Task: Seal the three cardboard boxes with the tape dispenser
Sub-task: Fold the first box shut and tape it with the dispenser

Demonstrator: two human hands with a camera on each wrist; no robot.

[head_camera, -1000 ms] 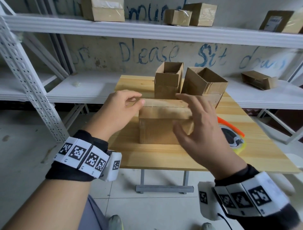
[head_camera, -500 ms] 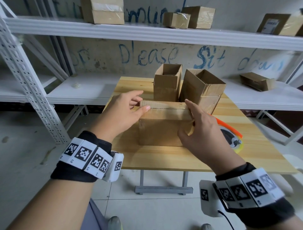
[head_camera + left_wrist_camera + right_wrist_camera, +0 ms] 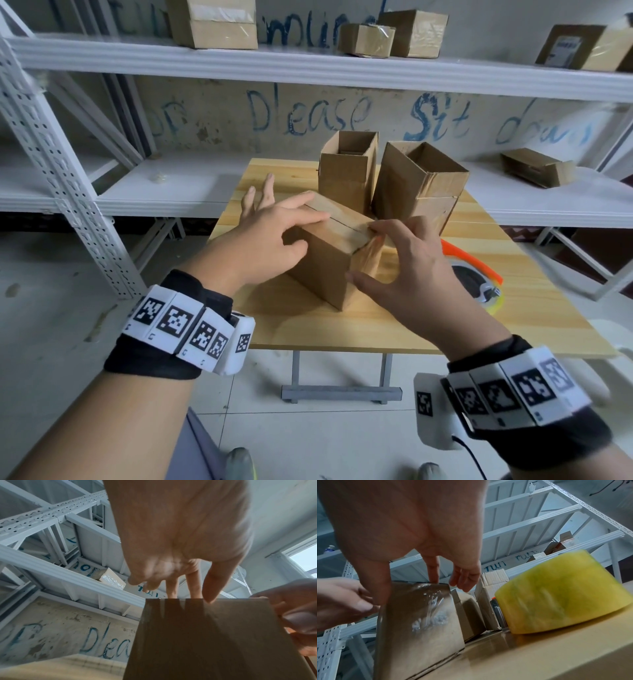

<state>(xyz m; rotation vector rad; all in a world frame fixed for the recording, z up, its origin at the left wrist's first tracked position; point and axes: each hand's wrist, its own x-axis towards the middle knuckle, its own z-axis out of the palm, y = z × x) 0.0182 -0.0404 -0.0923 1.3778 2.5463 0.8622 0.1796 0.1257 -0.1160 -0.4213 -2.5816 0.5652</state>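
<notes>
A closed cardboard box (image 3: 329,274) sits on the wooden table (image 3: 376,329), turned with a corner toward me. My left hand (image 3: 308,230) lies on its left top edge, index finger flat on the lid, thumb against the side, other fingers spread straight. My right hand (image 3: 361,251) grips the right end, thumb at the near corner, fingers curled over the top edge. In the right wrist view glossy clear tape shows on that end of the box (image 3: 419,622). The tape dispenser (image 3: 479,284), orange with a yellow roll (image 3: 565,595), lies on the table behind my right hand.
Two open boxes (image 3: 346,171) (image 3: 418,185) stand upright just behind the closed one. White metal shelving (image 3: 308,68) runs behind the table with more boxes on it. The table's front edge is close to my wrists.
The closed box has been turned from square-on to corner-first toward me. Both hands moved with it, the left onto the lid's left edge, the right round the right end.
</notes>
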